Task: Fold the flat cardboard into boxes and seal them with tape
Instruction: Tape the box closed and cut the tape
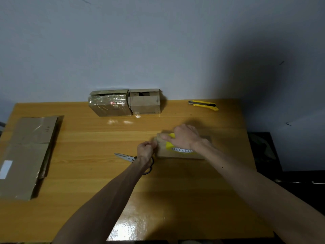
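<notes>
Right of the frame's center, a small box [177,154] lies on the wooden table [88,173]. The right hand [182,138] curls over a yellow tape roll [169,144] on top of it. The left hand [145,149], fingers bent, pinches the box's blurred left edge, its wrist over the scissors [125,157]. Flat cardboard [26,152] overhangs the left table edge. Two finished boxes [110,104] stand at the far edge and a utility knife [204,104] lies at upper right. Bare wood spans the foreground.
</notes>
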